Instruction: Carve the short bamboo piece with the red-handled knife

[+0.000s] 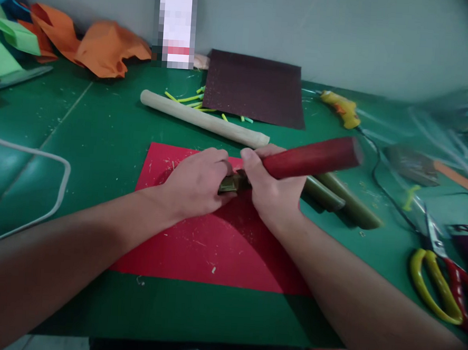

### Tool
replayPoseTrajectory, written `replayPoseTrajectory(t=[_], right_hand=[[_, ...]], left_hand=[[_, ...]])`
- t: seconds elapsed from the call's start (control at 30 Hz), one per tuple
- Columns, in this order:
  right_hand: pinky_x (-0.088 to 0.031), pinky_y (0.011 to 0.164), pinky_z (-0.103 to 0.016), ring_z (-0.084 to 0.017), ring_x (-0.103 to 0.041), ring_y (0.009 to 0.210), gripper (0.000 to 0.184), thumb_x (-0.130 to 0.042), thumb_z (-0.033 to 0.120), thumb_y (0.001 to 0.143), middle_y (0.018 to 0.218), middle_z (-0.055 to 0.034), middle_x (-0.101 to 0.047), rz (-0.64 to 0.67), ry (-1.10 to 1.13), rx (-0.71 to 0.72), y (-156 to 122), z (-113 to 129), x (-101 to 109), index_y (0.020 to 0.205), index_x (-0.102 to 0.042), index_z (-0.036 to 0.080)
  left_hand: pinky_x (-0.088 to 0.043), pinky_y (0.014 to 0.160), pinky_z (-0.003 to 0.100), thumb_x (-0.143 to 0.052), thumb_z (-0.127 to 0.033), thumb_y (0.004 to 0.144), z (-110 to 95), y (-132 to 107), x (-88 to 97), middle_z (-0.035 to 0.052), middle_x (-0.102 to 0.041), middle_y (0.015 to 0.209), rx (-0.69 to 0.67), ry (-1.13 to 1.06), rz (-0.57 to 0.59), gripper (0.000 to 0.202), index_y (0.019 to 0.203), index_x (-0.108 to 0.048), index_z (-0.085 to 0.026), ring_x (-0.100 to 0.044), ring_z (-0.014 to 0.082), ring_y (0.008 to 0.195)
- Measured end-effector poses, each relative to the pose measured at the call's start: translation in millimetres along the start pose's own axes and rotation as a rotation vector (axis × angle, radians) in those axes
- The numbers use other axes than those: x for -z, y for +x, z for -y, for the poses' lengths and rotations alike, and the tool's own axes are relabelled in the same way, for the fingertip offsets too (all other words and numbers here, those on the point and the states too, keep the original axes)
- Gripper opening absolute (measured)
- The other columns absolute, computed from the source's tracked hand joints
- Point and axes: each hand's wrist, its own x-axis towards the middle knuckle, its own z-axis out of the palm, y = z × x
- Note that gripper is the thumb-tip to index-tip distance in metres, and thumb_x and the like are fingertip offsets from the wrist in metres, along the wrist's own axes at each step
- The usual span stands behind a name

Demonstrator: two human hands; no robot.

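My left hand (200,181) is closed round a short, glossy olive-green piece (228,184) with squared edges, whose kind I cannot make out. Against its right end is my right hand (275,190), closed with the thumb on top. From that grip a thick red rod (314,156) sticks out to the right, slightly raised; its left end is hidden by my fingers. Both hands are over a red sheet (197,249) strewn with small pale shavings. Two olive-green tubes (345,203) lie just behind my right wrist.
Behind the hands are a pale wooden rod (203,119), a dark brown sheet (255,89) and yellow-green strips. A yellow glue gun (341,108) with its cord lies at back right. Scissors (437,282) are at right. Crumpled orange sheets (107,48) lie at back left.
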Motion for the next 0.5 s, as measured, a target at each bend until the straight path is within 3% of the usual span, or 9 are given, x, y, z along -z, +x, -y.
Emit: replayPoseTrajectory(t=[0.3, 0.5], right_hand=[[-0.04, 0.049, -0.026, -0.01, -0.044, 0.051, 0.029, -0.065, 0.025, 0.077, 0.052, 0.005, -0.047, 0.138, -0.02, -0.003, -2.8, -1.6, 5.1, 0.054, -0.047, 0.022], [-0.043, 0.05, -0.027, -0.011, -0.049, 0.053, 0.026, -0.066, 0.026, 0.078, 0.056, 0.0047, -0.051, 0.12, -0.056, -0.002, -4.5, -1.2, 2.2, 0.059, -0.05, 0.022]], left_hand=[[-0.04, 0.062, 0.035, -0.063, -0.036, 0.086, 4.6, 0.3, -2.6, 0.0059, -0.059, 0.085, -0.014, -0.032, -0.031, 0.02, 0.082, -0.061, -0.017, -0.056, 0.0222, 0.081], [-0.044, 0.068, 0.036, -0.061, -0.033, 0.086, 3.7, 0.0, -3.1, 0.0058, -0.06, 0.086, -0.047, -0.052, -0.025, 0.016, 0.088, -0.064, -0.017, -0.057, 0.023, 0.085]])
